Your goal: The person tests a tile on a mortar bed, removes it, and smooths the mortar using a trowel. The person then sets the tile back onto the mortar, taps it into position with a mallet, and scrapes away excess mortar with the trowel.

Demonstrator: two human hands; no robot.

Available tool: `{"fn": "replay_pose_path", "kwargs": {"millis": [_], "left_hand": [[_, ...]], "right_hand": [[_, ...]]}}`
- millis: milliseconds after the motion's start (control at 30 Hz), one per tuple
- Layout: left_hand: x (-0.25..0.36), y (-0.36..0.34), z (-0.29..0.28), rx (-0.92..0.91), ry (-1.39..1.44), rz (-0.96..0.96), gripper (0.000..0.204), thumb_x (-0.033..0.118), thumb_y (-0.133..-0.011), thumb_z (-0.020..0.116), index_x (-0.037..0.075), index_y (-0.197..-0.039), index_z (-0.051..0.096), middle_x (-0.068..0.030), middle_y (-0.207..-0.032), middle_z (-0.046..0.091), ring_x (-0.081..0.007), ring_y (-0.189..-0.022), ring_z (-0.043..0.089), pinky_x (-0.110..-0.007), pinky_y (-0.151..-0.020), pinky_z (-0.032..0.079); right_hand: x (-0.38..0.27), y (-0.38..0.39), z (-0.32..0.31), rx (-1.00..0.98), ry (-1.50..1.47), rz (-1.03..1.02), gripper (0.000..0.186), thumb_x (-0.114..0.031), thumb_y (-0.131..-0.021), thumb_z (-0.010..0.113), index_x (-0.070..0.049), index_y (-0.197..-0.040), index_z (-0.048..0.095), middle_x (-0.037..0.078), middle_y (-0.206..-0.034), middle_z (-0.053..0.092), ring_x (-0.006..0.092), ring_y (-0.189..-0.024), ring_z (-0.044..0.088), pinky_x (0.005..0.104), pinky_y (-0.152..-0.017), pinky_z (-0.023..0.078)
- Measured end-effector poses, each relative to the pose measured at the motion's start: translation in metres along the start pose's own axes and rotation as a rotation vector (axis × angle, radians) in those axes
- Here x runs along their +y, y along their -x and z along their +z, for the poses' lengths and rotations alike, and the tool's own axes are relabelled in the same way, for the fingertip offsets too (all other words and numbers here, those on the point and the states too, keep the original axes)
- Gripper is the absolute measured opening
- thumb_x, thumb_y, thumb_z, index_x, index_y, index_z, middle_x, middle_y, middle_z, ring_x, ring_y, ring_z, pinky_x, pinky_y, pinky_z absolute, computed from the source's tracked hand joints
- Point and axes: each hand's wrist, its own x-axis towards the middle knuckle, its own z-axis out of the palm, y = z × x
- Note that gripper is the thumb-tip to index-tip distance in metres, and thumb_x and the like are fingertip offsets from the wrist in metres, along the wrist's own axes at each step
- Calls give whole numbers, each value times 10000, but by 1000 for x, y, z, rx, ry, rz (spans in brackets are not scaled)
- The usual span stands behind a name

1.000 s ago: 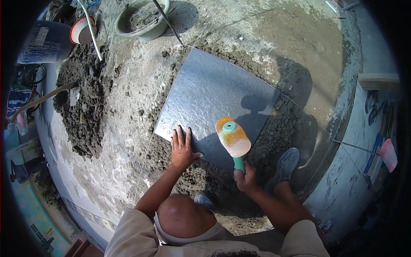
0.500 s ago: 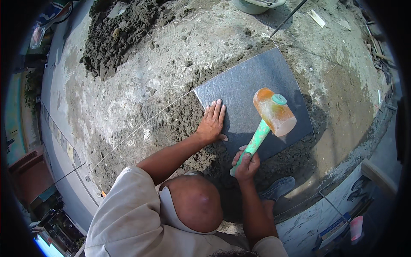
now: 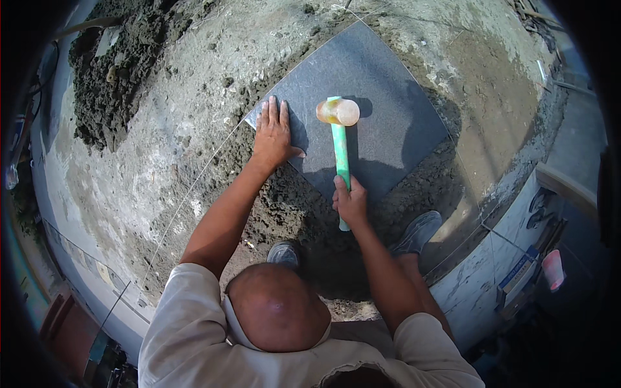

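One heap of grey mortar (image 3: 123, 84) lies at far left. The left hand (image 3: 272, 141), fingers straight and slightly spread, lies on the left corner of one dark square tile (image 3: 375, 71). Two shoes stand below, the left (image 3: 283, 253) partly hidden. One mallet (image 3: 340, 139) blocks part of the tile, right hand (image 3: 351, 204) fingers wrapped round its handle. Far right is one pink cup (image 3: 553, 268), contents unclear.
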Motion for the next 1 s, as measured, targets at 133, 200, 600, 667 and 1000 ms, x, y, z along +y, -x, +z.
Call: {"fn": "replay_pose_path", "kwargs": {"millis": [133, 200, 600, 667, 1000], "left_hand": [[-2, 0, 1, -14, -51, -17, 1303, 427, -507, 907, -31, -1482, 172, -288, -1540, 136, -427, -1431, 168, -471, -1164, 216], [-4, 2, -1, 0, -71, 2, 1297, 425, -502, 907, -45, -1474, 189, -304, -1530, 152, -428, -1427, 178, -449, -1168, 215], [28, -10, -12, -144, -207, -28, 1283, 503, -551, 875, -112, -1446, 190, -333, -1511, 168, -441, -1421, 180, -447, -1168, 215], [37, -20, -9, -216, -259, -79, 1291, 552, -563, 854, -119, -1443, 189, -334, -1509, 171, -442, -1421, 177, -465, -1166, 210], [25, -40, 35, 244, -276, 234, 1033, 723, -846, 413, -40, -1493, 156, -278, -1550, 126, -410, -1454, 86, -515, -1172, 57]], "right_hand": [[-1, 11, 1, 58, 252, -236, 359, -345, -913, 630, -7, -828, 543, 211, -640, 598, 417, -666, 632, 441, -542, 484], [7, 18, 2, 30, 315, -136, 378, -362, -899, 644, -8, -822, 537, 238, -664, 595, 448, -718, 622, 470, -560, 483], [9, 41, -165, 334, 481, -267, 376, -417, -875, 659, -50, -920, 590, 184, -712, 626, 401, -685, 636, 455, -568, 489], [15, 50, -217, 374, 613, -226, 389, -425, -864, 664, -54, -959, 602, 182, -762, 641, 391, -730, 643, 461, -608, 498], [139, 151, -370, 516, 986, 309, 431, -415, -889, 630, -2, -975, 544, 226, -783, 597, 427, -760, 604, 493, -650, 450]]}}
